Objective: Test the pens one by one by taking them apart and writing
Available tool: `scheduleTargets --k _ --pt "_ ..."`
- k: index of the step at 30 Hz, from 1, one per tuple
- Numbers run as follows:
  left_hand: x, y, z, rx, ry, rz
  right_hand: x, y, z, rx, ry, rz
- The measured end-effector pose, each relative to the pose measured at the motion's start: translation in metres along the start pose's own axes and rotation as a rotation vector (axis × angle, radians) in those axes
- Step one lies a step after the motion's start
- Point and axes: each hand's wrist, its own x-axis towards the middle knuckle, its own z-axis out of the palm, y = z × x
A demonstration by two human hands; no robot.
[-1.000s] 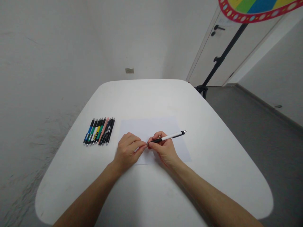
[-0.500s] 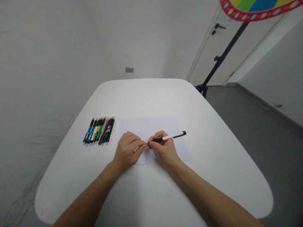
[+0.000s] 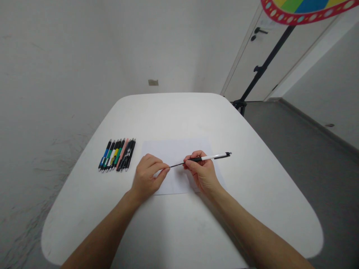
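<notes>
Over the sheet of white paper (image 3: 174,149), my right hand (image 3: 203,170) is closed around a white pen with a black grip (image 3: 214,157), its clip end pointing right. A thin dark refill (image 3: 176,164) sticks out of the pen's left end. My left hand (image 3: 150,173) pinches the far tip of that refill between thumb and index finger. Between my two hands a short length of the refill is exposed. The other fingers of my left hand are curled.
Several pens (image 3: 117,155) in various colours lie side by side on the left of the white table (image 3: 174,116). Beyond the table's right back corner stands a black pole (image 3: 259,73) carrying a colourful wheel (image 3: 308,11), near a door.
My hands have moved apart: the right hand with the pen went right and slightly up, the left a little left. More of the thin refill now shows between them.
</notes>
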Motion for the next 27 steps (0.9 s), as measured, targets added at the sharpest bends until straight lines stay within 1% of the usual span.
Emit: scheduleTargets --k 4,10,17,22,25,27 --pt "-0.001 -0.003 -0.002 0.013 0.01 -0.014 0.003 -0.001 -0.004 0.024 0.015 -0.015" --pt "0.0 -0.012 -0.007 0.016 0.038 -0.03 0.005 -0.004 -0.005 0.04 0.021 -0.024" --pt "-0.002 -0.024 -0.012 0.003 0.029 -0.071 0.005 -0.005 -0.006 0.037 0.015 -0.025" --pt "-0.002 -0.027 -0.015 0.02 0.044 -0.057 0.008 -0.005 -0.009 0.03 0.065 -0.031" --pt "0.0 -0.028 -0.016 0.062 0.073 -0.065 0.011 -0.004 -0.011 0.016 0.117 -0.05" --pt "0.001 -0.028 -0.016 0.083 0.101 -0.074 0.011 -0.002 -0.012 0.001 0.13 -0.055"
